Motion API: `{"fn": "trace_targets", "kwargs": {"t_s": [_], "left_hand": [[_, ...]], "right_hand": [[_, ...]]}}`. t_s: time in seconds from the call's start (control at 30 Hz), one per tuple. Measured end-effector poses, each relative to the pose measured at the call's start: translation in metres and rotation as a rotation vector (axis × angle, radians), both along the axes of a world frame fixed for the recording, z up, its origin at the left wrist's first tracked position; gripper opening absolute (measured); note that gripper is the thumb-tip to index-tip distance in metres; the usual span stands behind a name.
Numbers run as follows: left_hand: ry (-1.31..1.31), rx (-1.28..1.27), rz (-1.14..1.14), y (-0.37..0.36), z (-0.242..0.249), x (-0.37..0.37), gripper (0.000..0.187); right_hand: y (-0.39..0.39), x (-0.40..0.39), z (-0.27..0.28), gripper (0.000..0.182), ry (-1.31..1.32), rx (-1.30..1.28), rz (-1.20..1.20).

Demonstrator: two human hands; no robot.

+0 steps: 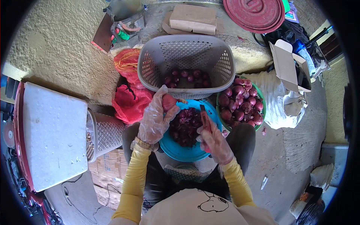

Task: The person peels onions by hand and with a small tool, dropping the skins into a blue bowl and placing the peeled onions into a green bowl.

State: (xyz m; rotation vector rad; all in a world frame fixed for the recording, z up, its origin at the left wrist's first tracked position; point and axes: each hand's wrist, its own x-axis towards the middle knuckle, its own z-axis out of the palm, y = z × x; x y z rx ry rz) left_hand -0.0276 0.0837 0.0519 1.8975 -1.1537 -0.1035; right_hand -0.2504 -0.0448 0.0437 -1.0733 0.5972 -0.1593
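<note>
In the head view my left hand (pixel 155 118), in a clear plastic glove, is closed around a red onion (pixel 168 102). The onion is above the left rim of a blue basin (pixel 176 153), which holds dark red onion skins (pixel 184 129). My right hand (pixel 215 144), gloved too, grips a red-handled cutter knife (pixel 204 117), its blade pointing up and away from me over the basin's right side. Onion and blade are apart. Right of the basin, a green bowl (pixel 263 98) is heaped with red onions (pixel 242 99).
Beyond the basin stands a grey perforated basket (pixel 183 48) with several onions inside. Red mesh sacks (pixel 129 99) lie to its left. A white foam board (pixel 56 135) and a perforated bin (pixel 108 133) are at left. White sacking (pixel 275 95) and an open carton (pixel 287 65) are at right.
</note>
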Motion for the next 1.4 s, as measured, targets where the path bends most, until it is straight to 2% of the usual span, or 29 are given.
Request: {"fn": "trace_targets", "kwargs": {"t_s": [0.03, 0.07, 0.13, 0.2, 0.27, 0.33, 0.43, 0.53, 0.77, 0.87, 0.93, 1.13, 1.27, 1.4], "left_hand": [[0.115, -0.01, 0.018, 0.002, -0.002, -0.006, 0.067], [0.231, -0.02, 0.034, 0.004, -0.003, -0.012, 0.067], [0.209, -0.016, 0.038, 0.002, -0.005, -0.02, 0.066], [0.185, -0.015, 0.043, -0.001, -0.007, -0.027, 0.065], [0.326, -0.001, 0.006, -0.004, -0.01, -0.029, 0.063], [0.305, 0.003, -0.005, -0.005, -0.019, -0.029, 0.063], [0.233, -0.003, -0.006, -0.007, -0.021, -0.031, 0.063], [0.162, -0.013, 0.007, -0.009, -0.022, -0.031, 0.063], [0.166, 0.009, 0.016, -0.008, -0.026, -0.03, 0.064], [0.128, -0.013, 0.007, -0.01, -0.022, -0.031, 0.063], [0.119, 0.009, 0.0, -0.01, -0.02, -0.031, 0.061], [0.091, 0.032, -0.003, -0.015, -0.025, -0.035, 0.059], [0.075, 0.041, 0.019, -0.017, -0.028, -0.034, 0.06], [0.099, 0.084, 0.016, -0.018, -0.024, -0.036, 0.06]], "right_hand": [[0.008, 0.0, 0.005, 0.07, -0.038, -0.139, -0.051], [0.013, 0.0, 0.004, 0.07, -0.038, -0.138, -0.052], [0.018, -0.003, 0.002, 0.069, -0.239, -0.567, -0.06], [0.016, -0.004, 0.008, 0.07, -0.189, -0.61, -0.013], [0.016, -0.002, 0.007, 0.071, -0.151, -0.65, 0.034], [0.019, 0.001, -0.001, 0.069, -0.097, -0.89, 0.018], [0.022, 0.005, 0.002, 0.067, -0.127, -0.984, -0.016], [0.025, 0.008, -0.003, 0.066, -0.178, -1.063, -0.022], [0.025, 0.008, -0.01, 0.064, -0.168, -1.064, 0.03], [0.026, 0.01, -0.012, 0.07, -0.157, -1.021, 0.045], [0.025, 0.011, -0.014, 0.071, -0.159, -1.175, 0.045], [0.028, 0.02, -0.005, 0.072, -0.042, -1.161, 0.083], [0.029, 0.018, -0.018, 0.07, -0.09, -1.191, 0.055], [0.033, 0.017, -0.023, 0.072, -0.017, -1.162, 0.037]]}}
